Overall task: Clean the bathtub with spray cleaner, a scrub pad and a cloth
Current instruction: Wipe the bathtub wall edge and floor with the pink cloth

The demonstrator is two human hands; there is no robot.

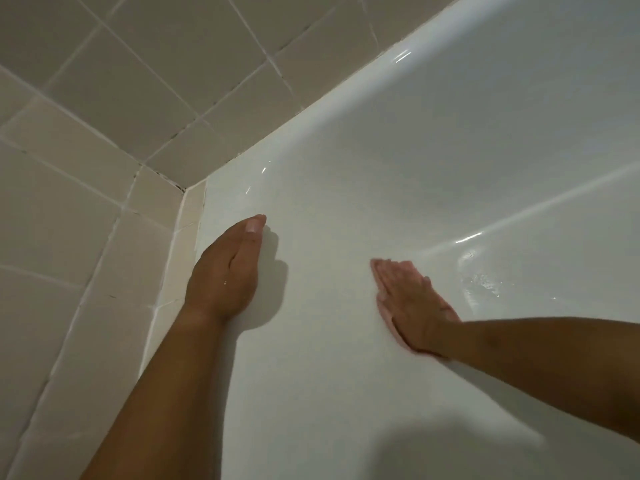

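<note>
The white bathtub (450, 133) fills the right and middle of the view, its glossy surface wet in places. My right hand (412, 303) lies flat with fingers together, pressing a thin pink cloth (381, 301) against the tub's inner surface; only the cloth's edges show around the palm. My left hand (227, 271) rests edge-on against the tub near its corner, fingers straight and together, holding nothing. No spray bottle or scrub pad is in view.
Beige wall tiles (104, 98) with pale grout meet the tub's rim (311, 109) along the top and left. Dark specks sit in the corner joint (180, 187). Water droplets and sheen (481, 278) lie to the right of the cloth.
</note>
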